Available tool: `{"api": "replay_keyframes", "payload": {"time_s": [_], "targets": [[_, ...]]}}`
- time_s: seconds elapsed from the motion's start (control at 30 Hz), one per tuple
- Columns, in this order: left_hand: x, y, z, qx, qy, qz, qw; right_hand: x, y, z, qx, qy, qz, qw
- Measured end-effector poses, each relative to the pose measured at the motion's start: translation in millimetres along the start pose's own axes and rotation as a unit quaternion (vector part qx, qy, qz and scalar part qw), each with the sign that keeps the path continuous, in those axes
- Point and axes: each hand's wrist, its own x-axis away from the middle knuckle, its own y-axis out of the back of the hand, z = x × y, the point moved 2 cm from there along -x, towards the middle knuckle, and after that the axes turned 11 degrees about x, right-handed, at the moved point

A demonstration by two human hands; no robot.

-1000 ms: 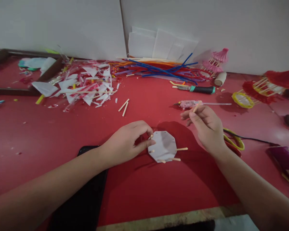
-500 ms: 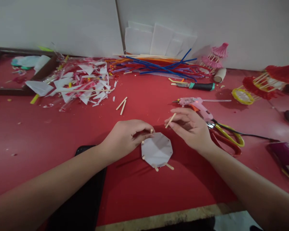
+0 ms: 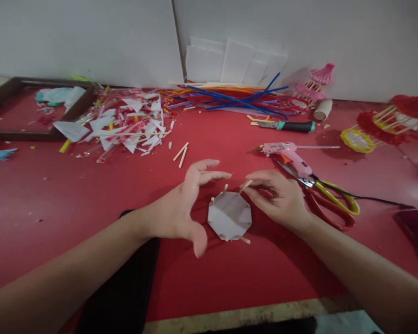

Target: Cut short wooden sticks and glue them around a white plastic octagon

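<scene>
A white octagonal plate lies on the red table, with several short wooden sticks standing along its left and front edges. One upright stick is at its far left corner. My right hand pinches another short wooden stick, tilted, its lower end at the plate's far right edge. Whether that end touches the plate I cannot tell. My left hand is spread open just left of the plate and holds nothing. Small dark spots mark the plate's right corners.
Loose sticks lie beyond my left hand. A pink glue gun, pliers with red and yellow handles and a cutter knife lie right. Behind are pipe cleaners and scraps; a black phone-like slab sits under my left forearm.
My left hand has let go of the plate's far left edge and opened out. My right hand has brought its stick down to the plate's far edge. The view has shifted slightly.
</scene>
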Motion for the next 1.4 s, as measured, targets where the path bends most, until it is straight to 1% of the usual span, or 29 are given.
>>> {"api": "replay_keyframes", "payload": {"time_s": [0.1,0.17,0.2,0.33,0.5,0.73,0.93,1.13,1.4], "targets": [[1.7,-6.6,2.8,-0.033,-0.031,0.081,0.996,0.1,0.2,0.4,0.022,0.011,-0.007,1.000],[2.2,-10.0,5.1,-0.062,-0.028,0.109,0.992,-0.5,0.4,0.8,0.033,0.015,-0.011,0.999],[2.3,-11.0,6.0,-0.074,-0.022,0.114,0.991,-0.8,0.4,1.0,0.039,0.017,-0.010,0.999],[2.4,-12.3,6.2,-0.093,-0.024,0.115,0.989,-1.6,0.6,1.4,0.055,0.025,-0.004,0.998],[3.2,-13.3,7.3,-0.111,-0.032,0.122,0.986,-1.0,0.5,1.0,0.039,0.037,-0.001,0.999],[2.9,-15.2,6.3,-0.111,-0.060,0.123,0.984,-0.5,0.1,0.8,0.045,0.048,0.008,0.998],[3.2,-15.9,8.3,-0.113,-0.081,0.118,0.983,-0.6,-0.2,0.3,0.044,0.059,0.003,0.997],[3.5,-16.2,9.5,-0.111,-0.082,0.118,0.983,0.1,-0.9,0.0,0.052,0.083,0.000,0.995],[3.0,-16.3,10.8,-0.108,-0.086,0.117,0.984,-0.6,-1.3,0.9,0.046,0.091,0.000,0.995]]}}
